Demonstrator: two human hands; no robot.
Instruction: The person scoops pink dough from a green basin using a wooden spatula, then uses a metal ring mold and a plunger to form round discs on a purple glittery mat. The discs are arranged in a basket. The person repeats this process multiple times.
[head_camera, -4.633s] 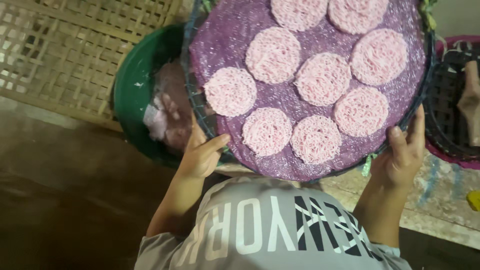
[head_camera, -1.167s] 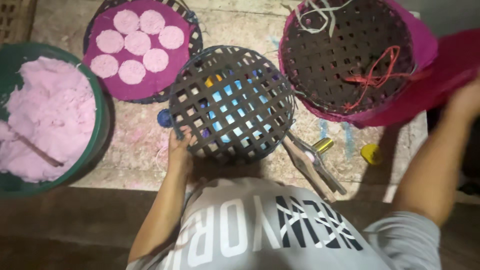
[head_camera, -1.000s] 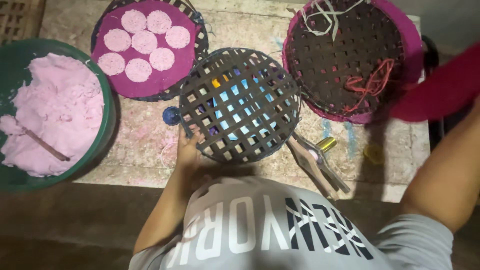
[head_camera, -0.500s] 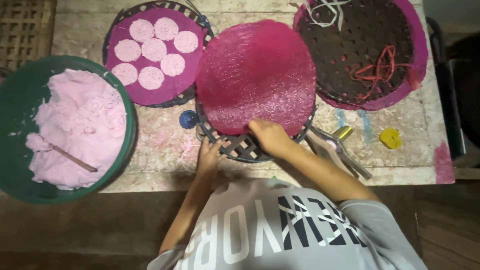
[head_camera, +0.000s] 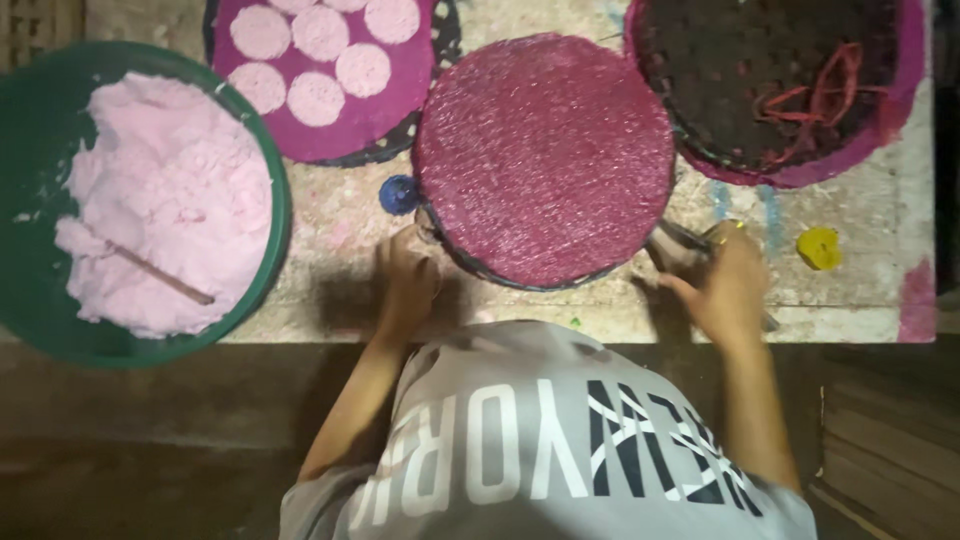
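The person's left hand (head_camera: 405, 285) rests on the pale stone table (head_camera: 340, 215) at the near left rim of a round woven basket tray (head_camera: 470, 262), fingers loosely spread and touching the rim, closed on nothing. A round magenta mesh cloth (head_camera: 545, 155) lies flat over that tray and covers nearly all of it; only a dark strip of weave shows along the near edge. The tray sits at the middle of the table, just beyond the person's chest.

The right hand (head_camera: 725, 285) is near the tray's near right side, curled around the handle end of a pair of metal tongs (head_camera: 680, 240) that lie on the table; the fingers are bent over the tool, though how firm the hold is cannot be told.

To the far left of the covered tray sits a second round tray with a purple cloth (head_camera: 385, 110), bearing flat pink round cakes (head_camera: 315, 98). Between these two trays lies a small blue cap (head_camera: 398, 194). At the far right is a dark woven tray (head_camera: 740, 90) on a magenta cloth, with red string (head_camera: 820, 95) lying loose in it. A small yellow piece (head_camera: 820, 247) lies on the table at the right. At the left edge stands a large green basin (head_camera: 265, 260) full of pale pink dough (head_camera: 170, 200), with a thin stick (head_camera: 160, 275) lying in it.
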